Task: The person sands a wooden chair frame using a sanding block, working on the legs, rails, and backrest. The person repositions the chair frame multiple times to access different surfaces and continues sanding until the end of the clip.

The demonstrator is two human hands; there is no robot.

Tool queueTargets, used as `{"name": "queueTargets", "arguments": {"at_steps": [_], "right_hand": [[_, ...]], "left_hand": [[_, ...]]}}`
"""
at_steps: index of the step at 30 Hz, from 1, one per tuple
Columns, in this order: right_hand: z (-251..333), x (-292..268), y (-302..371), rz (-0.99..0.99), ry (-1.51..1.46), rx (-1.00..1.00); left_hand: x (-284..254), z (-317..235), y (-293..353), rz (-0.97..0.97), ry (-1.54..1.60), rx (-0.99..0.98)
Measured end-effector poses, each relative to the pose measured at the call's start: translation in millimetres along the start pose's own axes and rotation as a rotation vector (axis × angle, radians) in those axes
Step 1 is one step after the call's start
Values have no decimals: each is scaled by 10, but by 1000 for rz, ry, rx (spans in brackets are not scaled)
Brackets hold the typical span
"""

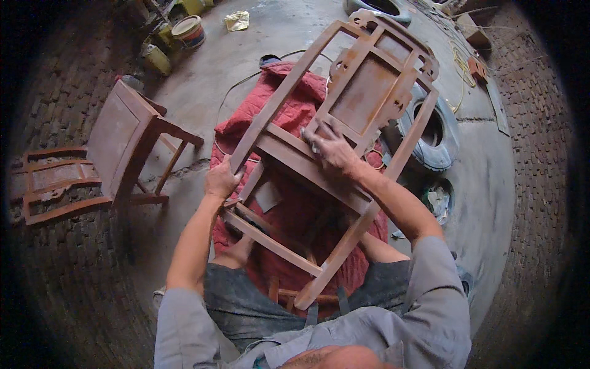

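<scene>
A reddish-brown wooden chair (313, 169) with a carved back lies tilted in front of me, its back panel (364, 92) pointing away. My left hand (222, 179) is closed around the chair's left side post. My right hand (334, 147) rests on the crosspiece at the foot of the back panel. Its fingers are bent and pressed onto the wood, and a small dark thing under them cannot be made out. A red quilted cloth (295, 92) is spread beneath the chair. A greyish square sheet (268, 195) shows through the open frame.
Another wooden chair (117, 141) lies tipped over on the left. Tyres (444, 154) lie beyond the right side of my chair. A bucket (188, 32) and a yellowish jug (157, 59) stand at the far left. A thin cable (228, 92) curves along the cloth's left side.
</scene>
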State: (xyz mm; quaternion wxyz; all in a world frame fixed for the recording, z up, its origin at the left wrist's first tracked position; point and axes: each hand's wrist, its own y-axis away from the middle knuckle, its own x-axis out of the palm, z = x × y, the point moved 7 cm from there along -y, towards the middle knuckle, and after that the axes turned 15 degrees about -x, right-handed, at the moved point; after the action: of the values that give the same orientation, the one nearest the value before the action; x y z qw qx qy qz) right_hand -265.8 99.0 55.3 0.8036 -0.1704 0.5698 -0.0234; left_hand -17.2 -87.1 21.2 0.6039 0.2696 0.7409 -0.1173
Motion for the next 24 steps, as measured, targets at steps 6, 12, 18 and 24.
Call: {"name": "queueTargets", "arguments": {"at_steps": [6, 12, 18, 24], "right_hand": [[20, 119, -187, 93, -69, -117], [75, 7, 80, 49, -22, -143], [17, 169, -182, 169, 157, -166], [-16, -11, 215, 106, 19, -82]], "left_hand": [[-11, 13, -41, -21, 13, 8], [7, 35, 14, -15, 9, 10], [32, 39, -28, -24, 55, -8], [-66, -14, -11, 30, 34, -35]]}}
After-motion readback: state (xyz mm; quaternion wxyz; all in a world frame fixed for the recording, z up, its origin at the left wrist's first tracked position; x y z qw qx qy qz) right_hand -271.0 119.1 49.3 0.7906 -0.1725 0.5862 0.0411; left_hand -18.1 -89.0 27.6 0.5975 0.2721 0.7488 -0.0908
